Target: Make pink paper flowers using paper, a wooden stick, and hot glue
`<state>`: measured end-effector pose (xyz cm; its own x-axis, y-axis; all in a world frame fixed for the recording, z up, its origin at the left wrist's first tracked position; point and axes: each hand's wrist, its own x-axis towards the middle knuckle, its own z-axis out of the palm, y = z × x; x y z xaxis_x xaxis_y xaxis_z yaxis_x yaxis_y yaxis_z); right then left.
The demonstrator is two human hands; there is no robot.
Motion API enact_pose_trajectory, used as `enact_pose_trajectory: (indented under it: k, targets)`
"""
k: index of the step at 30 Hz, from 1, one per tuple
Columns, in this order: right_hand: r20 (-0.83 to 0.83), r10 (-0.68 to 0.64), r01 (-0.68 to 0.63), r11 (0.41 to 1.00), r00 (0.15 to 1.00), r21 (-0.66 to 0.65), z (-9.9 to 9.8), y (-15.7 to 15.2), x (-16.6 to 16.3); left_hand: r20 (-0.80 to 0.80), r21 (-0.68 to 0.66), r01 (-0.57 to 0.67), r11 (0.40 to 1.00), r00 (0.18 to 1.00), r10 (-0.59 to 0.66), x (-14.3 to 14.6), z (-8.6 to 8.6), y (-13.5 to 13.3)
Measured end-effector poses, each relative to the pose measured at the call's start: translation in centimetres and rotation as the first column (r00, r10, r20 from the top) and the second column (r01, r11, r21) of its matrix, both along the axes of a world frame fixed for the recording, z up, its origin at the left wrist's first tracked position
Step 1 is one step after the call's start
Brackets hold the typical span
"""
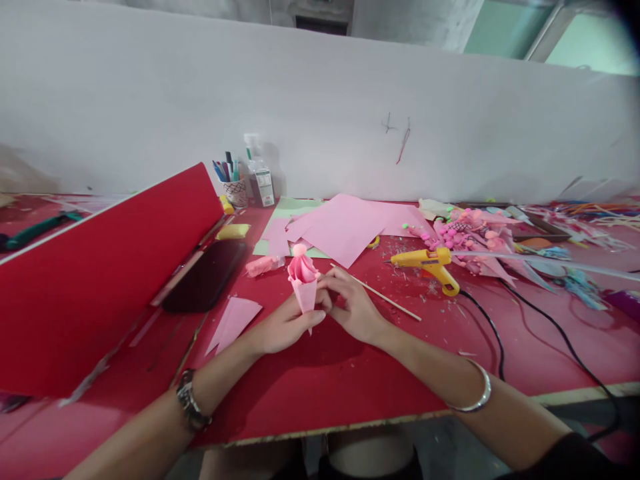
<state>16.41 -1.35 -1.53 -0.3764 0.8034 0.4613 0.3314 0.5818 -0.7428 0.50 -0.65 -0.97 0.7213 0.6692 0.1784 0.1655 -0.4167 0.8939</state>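
Observation:
A pink paper ice cream cone stands nearly upright over the red table, its narrow tip pointing down. Pink swirled scoops fill its top, with a small round ball at the peak. My left hand is closed around the lower cone, thumb across its front. From the right side, my right hand meets the cone's edge with curled, pinching fingers, some hidden behind the cone and the left fingers. A thin wooden stick lies just beyond the right hand. Left of the hands are cut pink paper pieces.
A yellow glue gun with a black cord lies at right, before a pile of pink craft pieces. Pink sheets lie behind the cone. A black phone, red board, pen cup and bottle are left.

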Motion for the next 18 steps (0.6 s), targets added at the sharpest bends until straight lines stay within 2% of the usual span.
enact_pose_trajectory:
  k: [7, 18]
  targets:
    - [-0.108, -0.027, 0.026, 1.0, 0.994, -0.008, 0.0, 0.4, 0.3, 0.015, -0.03, 0.025, 0.999, 1.0, -0.025, 0.0, 0.6, -0.2]
    - [-0.292, -0.186, 0.136, 0.973, 0.938, -0.185, 0.1, 1.2, 0.6, -0.081, 0.057, 0.037, 0.998, 0.996, -0.032, -0.2, 0.5, 0.0]
